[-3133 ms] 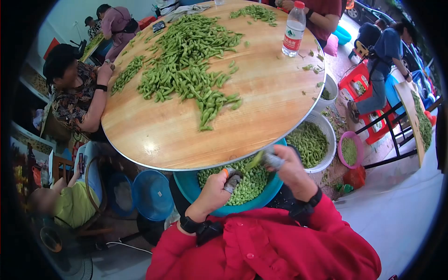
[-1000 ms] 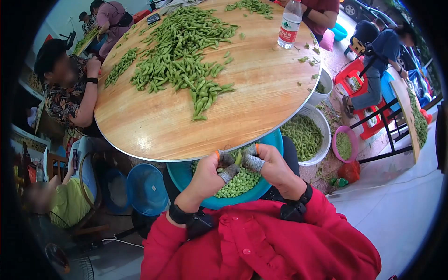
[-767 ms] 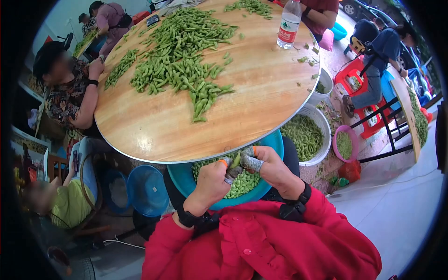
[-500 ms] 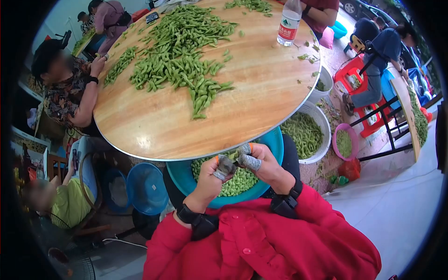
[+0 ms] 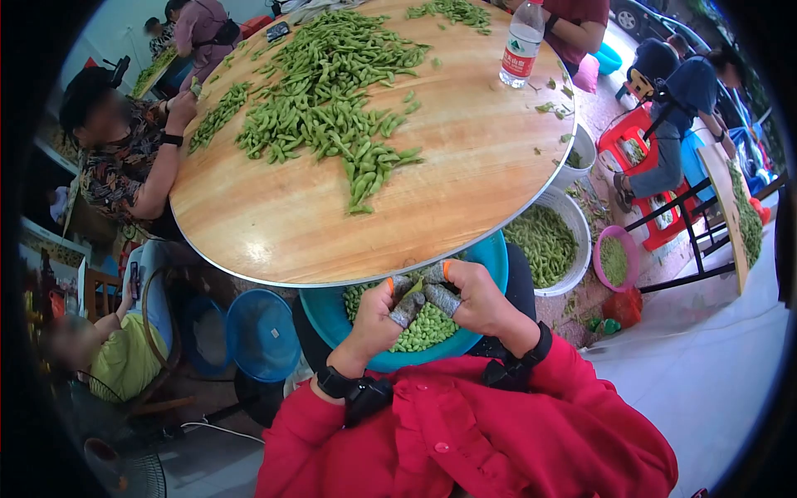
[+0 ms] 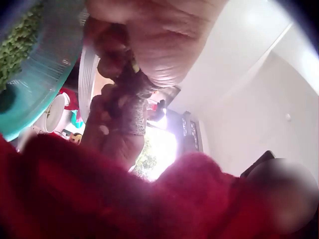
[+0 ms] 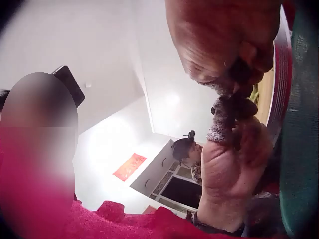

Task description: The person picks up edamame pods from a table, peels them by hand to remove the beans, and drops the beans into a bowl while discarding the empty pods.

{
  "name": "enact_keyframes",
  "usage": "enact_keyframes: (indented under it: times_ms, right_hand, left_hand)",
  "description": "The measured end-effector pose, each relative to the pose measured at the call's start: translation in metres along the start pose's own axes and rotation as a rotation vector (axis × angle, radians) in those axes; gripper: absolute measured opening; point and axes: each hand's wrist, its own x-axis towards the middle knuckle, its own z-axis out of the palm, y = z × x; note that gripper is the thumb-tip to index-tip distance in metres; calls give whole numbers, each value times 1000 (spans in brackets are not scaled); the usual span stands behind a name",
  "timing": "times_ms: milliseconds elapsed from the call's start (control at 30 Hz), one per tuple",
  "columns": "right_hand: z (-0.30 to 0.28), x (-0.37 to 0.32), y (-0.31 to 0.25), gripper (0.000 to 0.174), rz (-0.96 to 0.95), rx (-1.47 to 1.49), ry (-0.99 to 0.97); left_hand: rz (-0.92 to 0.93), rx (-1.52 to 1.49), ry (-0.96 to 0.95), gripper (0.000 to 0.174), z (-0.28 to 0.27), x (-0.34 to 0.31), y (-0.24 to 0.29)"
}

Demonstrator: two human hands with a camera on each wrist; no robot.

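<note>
1. Red cloth sleeves (image 5: 307,436) cover both arms, with black wrist straps (image 5: 336,382) at the cuffs.
2. Both hands meet above the person's lap: the left hand (image 5: 375,322) and the right hand (image 5: 480,300) curl their fingers and pinch one small green bean pod (image 5: 414,287) between them.
3. Grey woven wraps (image 5: 443,300) sheathe the gripping fingertips and thumbs, some with an orange edge.
4. Below the hands sits a round teal plastic basin (image 5: 496,270), holding a heap of loose pale-green beans (image 5: 427,329).
5. Just beyond, the round light-wood desk (image 5: 465,183) with a metallic rim overhangs the basin's far side.
6. To the left on the floor, a round blue plastic tub (image 5: 264,334) leans tilted; to the right, a round white plastic basket (image 5: 584,245) holds whole pods, with a round pink plastic basin (image 5: 635,259) beyond it.
7. Across the desk's middle spreads a large pile of green pods (image 5: 332,104).
8. Near the desk's far right edge stands a clear plastic bottle with a red-and-white label (image 5: 521,48), upright.
9. At the desk's left side, a person in a dark patterned shirt (image 5: 124,170) raises both hands.
</note>
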Motion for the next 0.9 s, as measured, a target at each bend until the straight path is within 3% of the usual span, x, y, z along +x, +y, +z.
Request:
enact_keyframes:
  times_ms: [67, 167, 200, 267, 433, 567, 767, 900]
  right_hand:
    - [-3, 0, -4, 12, 19, -40, -38]
    - [-1, -3, 15, 11, 144, 237, -128]
    - [-1, -2, 14, 11, 167, 340, -128]
    - [0, -1, 13, 11, 221, 552, -125]
    - [4, 6, 17, 11, 170, 281, -50]
    - [-4, 6, 0, 10, 139, 157, -72]
    - [7, -2, 7, 6, 88, 15, -45]
    - [16, -7, 20, 5, 95, -58, -52]
  left_hand:
    - [-104, -34, -84, 16, -11, -5, -8]
    - [-291, -380, -61, 24, -16, -7, -13]
    - [-257, -357, -91, 32, -17, -5, -16]
    - [-215, -145, -52, 32, -17, -4, -16]
    - [60, 194, 9, 26, -5, 5, 4]
    - [-126, 111, -40, 16, -19, 5, 3]
    - [-98, 252, -5, 16, -15, 4, -13]
    - [-235, 212, 16, 14, -22, -1, -35]
